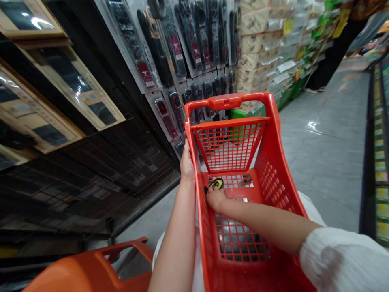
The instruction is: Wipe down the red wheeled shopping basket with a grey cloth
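Note:
A red plastic shopping basket (273, 134) with a mesh floor and a raised handle fills the middle of the view. My left hand (187, 164) grips its left side wall from outside, fingers pointing up near the rim; some of its fingers are hidden. Inside, my right hand (216, 198) reaches low at the left wall, its fingers curled on a small black-and-yellow rounded item (217, 183). The fingers cover part of that item, so its exact kind does not show. A thin metal rod (170, 56) rises at the basket's upper left corner.
Packaged dark goods (194, 40) hang on a rack ahead. Boxed items (69, 81) line black shelving at left. An orange plastic piece (82, 267) lies lower left. Stacked packs (261, 52) stand beyond the basket. A person's dark-clothed leg (334, 56) shows on the grey tiled floor (328, 134).

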